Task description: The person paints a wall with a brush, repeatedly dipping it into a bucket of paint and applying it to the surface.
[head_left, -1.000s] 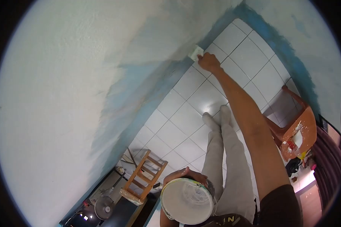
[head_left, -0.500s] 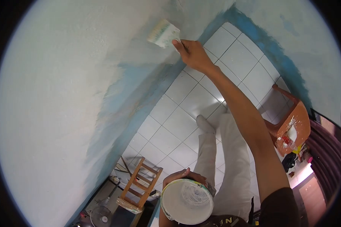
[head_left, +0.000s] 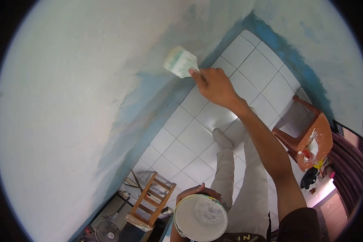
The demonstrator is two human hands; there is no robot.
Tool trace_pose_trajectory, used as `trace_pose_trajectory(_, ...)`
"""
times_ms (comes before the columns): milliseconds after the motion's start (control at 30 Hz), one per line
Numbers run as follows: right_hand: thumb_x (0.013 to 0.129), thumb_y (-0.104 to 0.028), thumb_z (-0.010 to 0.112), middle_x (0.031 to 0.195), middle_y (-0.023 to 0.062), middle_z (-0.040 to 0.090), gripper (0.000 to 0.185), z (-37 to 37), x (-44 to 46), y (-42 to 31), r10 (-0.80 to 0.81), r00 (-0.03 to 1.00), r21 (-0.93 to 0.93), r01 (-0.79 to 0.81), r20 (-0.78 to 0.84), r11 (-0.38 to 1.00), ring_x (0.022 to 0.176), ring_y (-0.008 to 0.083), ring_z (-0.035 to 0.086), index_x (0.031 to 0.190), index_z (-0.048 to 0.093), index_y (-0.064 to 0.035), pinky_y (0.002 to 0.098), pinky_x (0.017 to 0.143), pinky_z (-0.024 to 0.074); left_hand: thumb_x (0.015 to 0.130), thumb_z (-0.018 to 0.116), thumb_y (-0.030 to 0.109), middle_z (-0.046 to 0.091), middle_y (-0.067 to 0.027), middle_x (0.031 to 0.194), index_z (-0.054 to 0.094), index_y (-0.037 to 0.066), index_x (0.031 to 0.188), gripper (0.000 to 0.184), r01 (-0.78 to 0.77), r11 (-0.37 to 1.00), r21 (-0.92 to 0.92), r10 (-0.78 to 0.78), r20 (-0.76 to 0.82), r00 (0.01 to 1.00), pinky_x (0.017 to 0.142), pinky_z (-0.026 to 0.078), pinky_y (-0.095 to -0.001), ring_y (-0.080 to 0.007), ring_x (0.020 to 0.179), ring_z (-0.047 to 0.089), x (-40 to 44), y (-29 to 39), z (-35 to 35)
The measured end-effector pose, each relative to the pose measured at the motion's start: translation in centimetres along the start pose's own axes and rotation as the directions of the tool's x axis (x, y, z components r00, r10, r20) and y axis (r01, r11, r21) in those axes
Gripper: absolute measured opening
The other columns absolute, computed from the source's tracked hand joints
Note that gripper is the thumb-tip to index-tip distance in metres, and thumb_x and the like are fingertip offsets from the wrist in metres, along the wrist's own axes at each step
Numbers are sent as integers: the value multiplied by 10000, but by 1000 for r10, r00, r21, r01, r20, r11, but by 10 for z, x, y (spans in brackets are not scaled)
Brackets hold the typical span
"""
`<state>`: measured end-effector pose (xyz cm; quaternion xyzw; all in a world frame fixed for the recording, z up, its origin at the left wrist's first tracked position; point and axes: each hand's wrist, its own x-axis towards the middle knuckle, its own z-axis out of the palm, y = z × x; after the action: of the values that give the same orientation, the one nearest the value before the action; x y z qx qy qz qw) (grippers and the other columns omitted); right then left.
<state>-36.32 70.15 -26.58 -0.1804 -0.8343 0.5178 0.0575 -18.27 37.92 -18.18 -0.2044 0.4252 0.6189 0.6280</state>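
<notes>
Brush [head_left: 183, 63] at the wall [head_left: 60, 101], its bristles blurred and angled up to the left; whether they touch the surface cannot be told. From the left, the wall spreads pale before giving way to a ragged blue patch [head_left: 137, 107] that runs down towards the floor [head_left: 179, 155]. Below, a fan [head_left: 106, 230] sits near a wooden ladder [head_left: 162, 203], whose lower end is smeared with white. Nearer the middle, your left hand [head_left: 193, 191] curls round the far side of a bucket [head_left: 186, 224], gripping it close in front of your body; the bucket is white inside, its rim stained yellow and green. Above it, your right hand [head_left: 218, 85] is clenched round the brush's handle, thumb pressed near the head, arm reaching across from the right. Your foot [head_left: 222, 139] stands on the white tiles. Further right, an orange chair [head_left: 322, 135] bears white spatters beside a dark curtain [head_left: 347, 159].
</notes>
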Motion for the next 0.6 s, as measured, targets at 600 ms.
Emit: trace_pose_trajectory(600, 1026, -438, 496, 735, 271, 673, 546, 132, 22, 175, 335, 942, -295, -325, -19, 898, 863, 461, 686, 882, 696, 49, 505, 786, 570, 1092, 361, 188, 676, -278, 791, 649, -138, 815, 515, -260, 965, 12, 257, -208, 944, 907, 551, -557, -385, 756, 678, -10, -12, 18)
